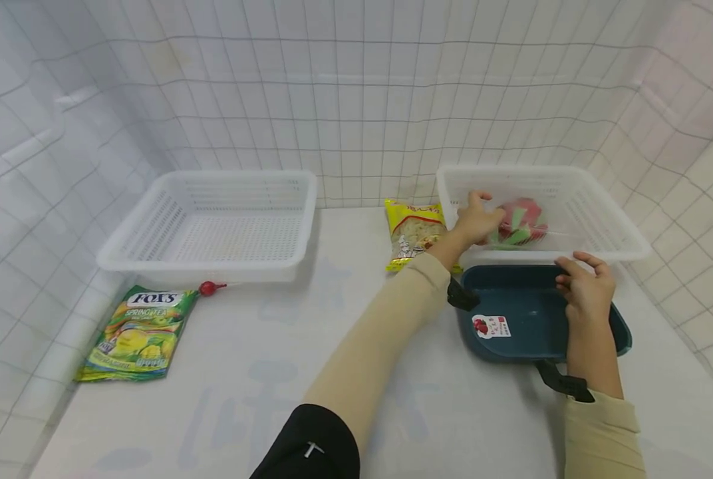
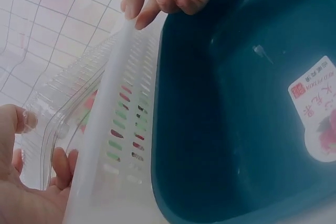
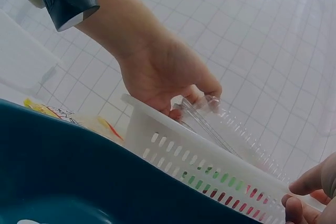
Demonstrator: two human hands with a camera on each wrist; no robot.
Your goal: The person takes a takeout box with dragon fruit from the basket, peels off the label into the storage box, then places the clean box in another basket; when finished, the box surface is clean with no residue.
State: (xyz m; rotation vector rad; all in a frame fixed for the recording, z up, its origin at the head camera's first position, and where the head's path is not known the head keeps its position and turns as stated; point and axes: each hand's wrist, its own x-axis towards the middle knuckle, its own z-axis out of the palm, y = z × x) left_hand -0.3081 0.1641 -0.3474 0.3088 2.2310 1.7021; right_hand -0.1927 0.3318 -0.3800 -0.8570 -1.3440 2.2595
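Note:
Inside the right white basket [image 1: 616, 247] lies a clear plastic box [image 2: 44, 98] with pink and green contents [image 1: 521, 223]. My left hand [image 1: 476, 219] reaches over the basket's left side and grips one end of this box, which looks tilted in the right wrist view. Thumb and fingers of my right hand [image 1: 586, 289] pinch the basket's front rim. Directly in front of the basket is a dark teal basin [image 1: 530, 332], below my right hand. A white label with a red fruit picture [image 1: 491, 326] is on the basin.
Left of the right basket lies a yellow snack bag [image 1: 413, 229], partly behind my left wrist. Another white basket [image 1: 296, 266] stands at the left. Before it are a green FOX'S candy bag [image 1: 141, 332] and a small red object [image 1: 209, 288]. White gridded sheeting [image 1: 368, 100] surrounds the table.

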